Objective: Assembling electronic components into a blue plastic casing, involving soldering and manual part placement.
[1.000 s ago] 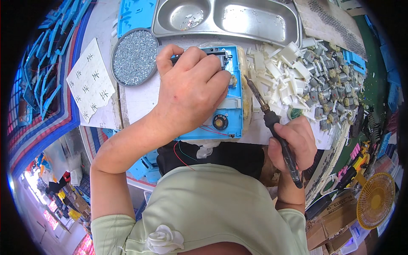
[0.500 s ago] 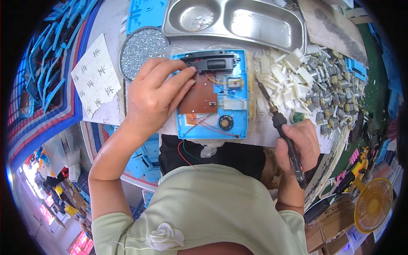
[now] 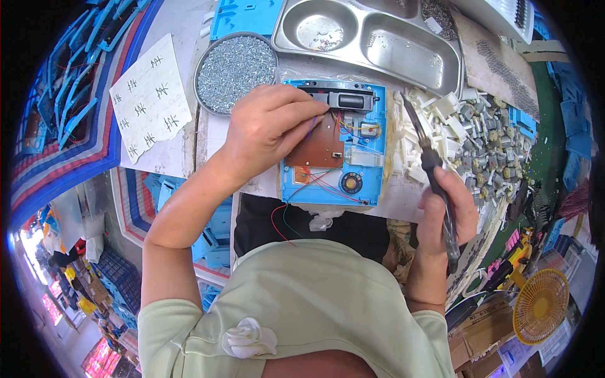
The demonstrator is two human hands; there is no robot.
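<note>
While right hand (image 3: 449, 211) is gripping soldering iron (image 3: 430, 159), left hand (image 3: 268, 129) is holding fingers (image 3: 299, 114) close together over brown circuit board (image 3: 324, 149), meeting black module (image 3: 353, 101); cannot tell whether pinching anything. Blue casing (image 3: 372, 183), carrying both, is lying at near edge of tabletop (image 3: 403, 200).

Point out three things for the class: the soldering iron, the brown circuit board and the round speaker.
Soldering iron (image 3: 431, 160): head view, front of its dark handle.
Brown circuit board (image 3: 319, 146): head view, bare middle of its surface.
Round speaker (image 3: 351, 183): head view, its centre.
</note>
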